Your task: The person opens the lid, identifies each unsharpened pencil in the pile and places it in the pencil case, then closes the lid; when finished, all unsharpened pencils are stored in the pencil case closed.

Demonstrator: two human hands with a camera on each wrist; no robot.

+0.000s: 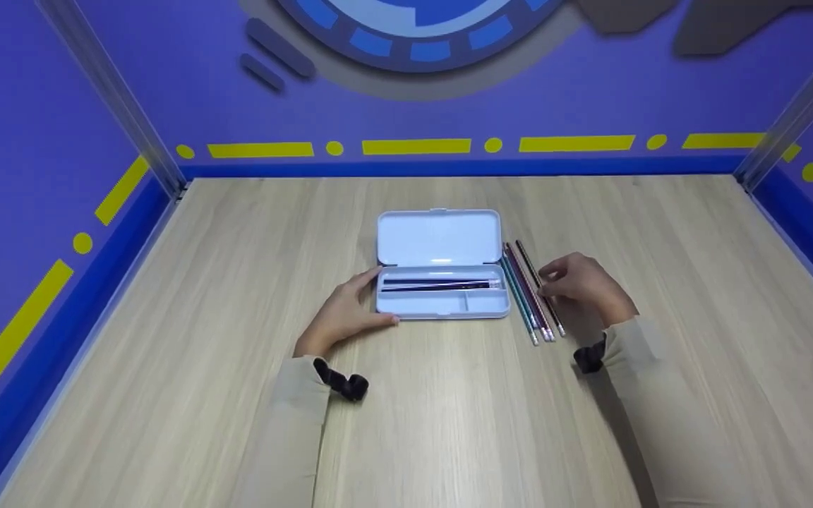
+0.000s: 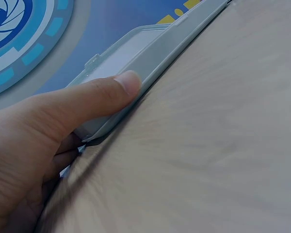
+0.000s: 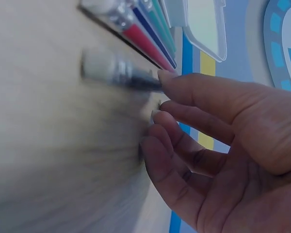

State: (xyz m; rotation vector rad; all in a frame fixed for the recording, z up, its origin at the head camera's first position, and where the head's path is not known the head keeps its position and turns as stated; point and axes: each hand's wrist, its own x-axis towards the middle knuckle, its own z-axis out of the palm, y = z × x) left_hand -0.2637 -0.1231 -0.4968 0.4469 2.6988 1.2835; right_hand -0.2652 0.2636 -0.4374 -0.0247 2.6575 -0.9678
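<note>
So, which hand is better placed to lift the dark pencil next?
Right, probably: the right hand pinches the dark pencil beside the other loose pencils. The left hand holds the pencil case by its left end, away from them.

Forearms (image 1: 286, 423) angled forward; left fingers (image 1: 366, 278) spread, right fingers (image 3: 177, 182) bent, pinching.

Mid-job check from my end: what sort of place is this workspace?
Probably a purpose-built booth or work cell, not an ordinary room: decorated blue-purple panels enclose the wood-grain tabletop at the back, left and right, and metal posts stand at its far corners.
</note>
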